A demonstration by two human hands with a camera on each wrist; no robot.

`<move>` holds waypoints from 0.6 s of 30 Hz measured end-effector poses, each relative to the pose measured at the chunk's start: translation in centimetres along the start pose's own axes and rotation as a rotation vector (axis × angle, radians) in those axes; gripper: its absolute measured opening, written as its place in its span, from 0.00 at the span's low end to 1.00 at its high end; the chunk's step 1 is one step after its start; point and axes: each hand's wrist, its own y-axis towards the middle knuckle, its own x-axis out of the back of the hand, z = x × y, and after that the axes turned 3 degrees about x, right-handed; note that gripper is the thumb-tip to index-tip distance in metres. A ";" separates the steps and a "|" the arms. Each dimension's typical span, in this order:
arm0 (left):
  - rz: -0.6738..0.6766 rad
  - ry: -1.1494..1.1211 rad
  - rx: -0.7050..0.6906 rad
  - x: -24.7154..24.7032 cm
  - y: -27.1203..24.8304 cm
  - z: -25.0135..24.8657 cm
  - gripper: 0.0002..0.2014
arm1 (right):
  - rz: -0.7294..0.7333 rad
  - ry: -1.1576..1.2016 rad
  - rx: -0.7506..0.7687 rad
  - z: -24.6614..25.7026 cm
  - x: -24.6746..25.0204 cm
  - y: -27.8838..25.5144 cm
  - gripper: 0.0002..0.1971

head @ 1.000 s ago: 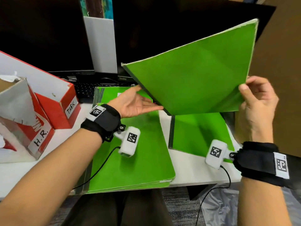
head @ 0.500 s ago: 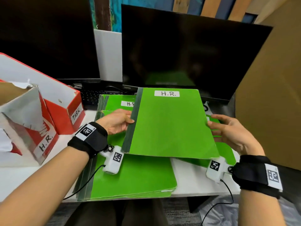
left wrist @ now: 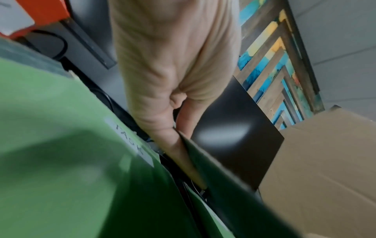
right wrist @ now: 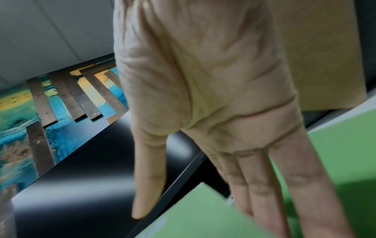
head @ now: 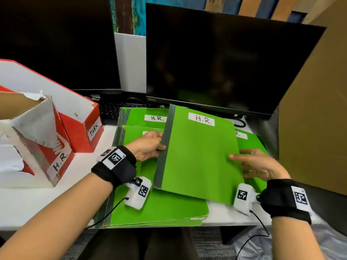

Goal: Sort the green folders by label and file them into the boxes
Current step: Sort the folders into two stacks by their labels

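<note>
A green folder [head: 199, 156] with a white label that reads "H.R." sits on top of the other green folders, in the middle of the white tabletop [head: 28, 203]. Its long side runs away from the person, toward the black monitor [head: 225, 59], and it leans a little to the right at the far end. The label is at the far end and the dark strip of its spine is on the left side. The left hand [head: 148, 147] holds the spine; its grip is closed on the edge, with the thumb on top and the fingers [left wrist: 179, 145] under it. The right hand [head: 261, 166] is by the right edge of the folder, and its grip is loose, with the fingers [right wrist: 284, 185] straight and spread apart, the thumb lying on the cover. Under the folder lies a pile of green folders [head: 159, 211], and 1 of them shows another "H.R." label at the far end. In the left wrist view a label on a lower folder seems to read "TASK", but it is blurry. 1 more green folder [head: 251, 141] pokes out on the right. On the left stand 2 red and white boxes: the near box [head: 47, 147] says "H.R." and the far box [head: 82, 128] says "TASK". A brown cardboard sheet [head: 315, 119] stands on the right.
</note>
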 end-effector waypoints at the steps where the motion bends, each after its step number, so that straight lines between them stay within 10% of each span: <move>1: 0.003 0.008 -0.002 -0.6 -0.1 0.1 0.19 | -0.010 -0.003 -0.005 0.0 -0.3 0.2 0.13; 5: -0.168 0.233 -0.045 -0.5 -0.1 0.2 0.13 | -0.044 0.091 -0.050 -0.5 -0.2 1.2 0.10; 11: -0.647 0.874 0.013 6.6 0.6 -1.0 0.45 | -0.221 0.012 -0.068 -1.1 1.9 1.0 0.11; 18: -0.491 0.807 0.209 9.8 0.3 0.2 0.35 | -0.380 0.012 -0.068 -3.2 4.7 2.1 0.07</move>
